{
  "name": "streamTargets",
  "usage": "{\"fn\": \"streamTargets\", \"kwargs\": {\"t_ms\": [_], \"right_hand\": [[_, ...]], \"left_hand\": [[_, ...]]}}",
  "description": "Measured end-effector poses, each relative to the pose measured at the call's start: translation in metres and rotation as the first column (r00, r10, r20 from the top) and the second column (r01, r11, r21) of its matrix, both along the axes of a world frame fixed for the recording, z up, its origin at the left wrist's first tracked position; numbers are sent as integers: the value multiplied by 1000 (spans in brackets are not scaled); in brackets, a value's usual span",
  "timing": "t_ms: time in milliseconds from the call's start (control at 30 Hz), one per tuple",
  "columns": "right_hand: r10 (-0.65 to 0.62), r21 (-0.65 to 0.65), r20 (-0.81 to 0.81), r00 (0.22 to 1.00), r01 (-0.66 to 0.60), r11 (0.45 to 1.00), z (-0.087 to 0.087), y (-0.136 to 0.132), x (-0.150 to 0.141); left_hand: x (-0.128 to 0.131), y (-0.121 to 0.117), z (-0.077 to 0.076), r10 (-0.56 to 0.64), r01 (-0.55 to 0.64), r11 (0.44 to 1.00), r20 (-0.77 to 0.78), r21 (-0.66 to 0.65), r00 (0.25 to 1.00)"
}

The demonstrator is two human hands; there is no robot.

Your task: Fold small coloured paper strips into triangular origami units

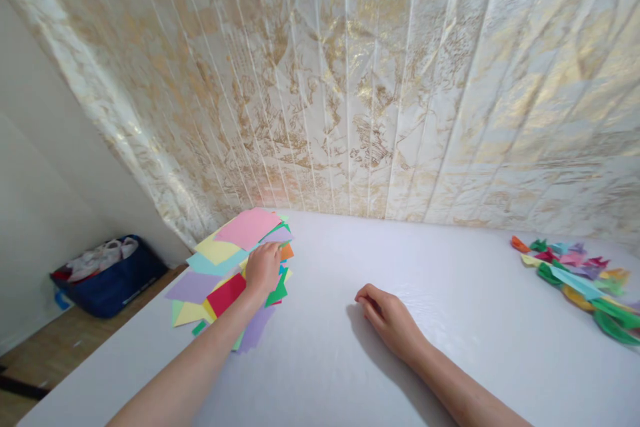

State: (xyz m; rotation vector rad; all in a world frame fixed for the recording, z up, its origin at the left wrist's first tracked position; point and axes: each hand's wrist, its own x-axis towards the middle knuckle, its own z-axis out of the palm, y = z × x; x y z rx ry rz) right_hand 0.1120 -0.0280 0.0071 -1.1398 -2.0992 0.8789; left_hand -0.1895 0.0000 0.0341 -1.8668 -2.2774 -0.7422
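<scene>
Loose sheets of coloured paper overlap in a pile at the left of the white table (320, 360), among them a pink sheet (249, 228), a purple one (194, 287) and a red one (226, 295). My left hand (264, 268) is over the right part of this pile, its fingers bent down and together onto the papers. What lies under the fingertips is hidden. Resting on the bare tabletop near the middle, my right hand (387, 317) is loosely curled with nothing visible in it.
Folded paper pieces (575, 273) in many colours lie in a group at the table's right. A white and gold patterned curtain (350, 80) hangs behind the table. On the floor at left, a dark blue bag (110, 290) holds shoes.
</scene>
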Motion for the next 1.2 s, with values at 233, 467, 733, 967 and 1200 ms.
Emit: {"fn": "streamTargets", "kwargs": {"t_ms": [233, 467, 733, 967, 1200], "right_hand": [[-237, -48, -305, 922, 234, 971, 8, 24, 10], [-313, -152, -296, 903, 278, 948, 24, 48, 57], [-75, -78, -353, 933, 51, 996, -1, 48, 61], [-85, -79, -340, 937, 61, 995, -1, 40, 57], [-92, -119, -320, 943, 56, 991, 7, 39, 63]], "left_hand": [[111, 14, -3, -237, 314, 945, 858, 94, 455], [179, 32, -14, -30, 420, 907, 999, 38, -26], [185, 31, -20, 2, 581, 802, 971, 141, -237], [184, 24, -15, -33, 649, 737, 970, 187, -241], [184, 26, -15, -25, 648, 744, 976, 164, -218]]}}
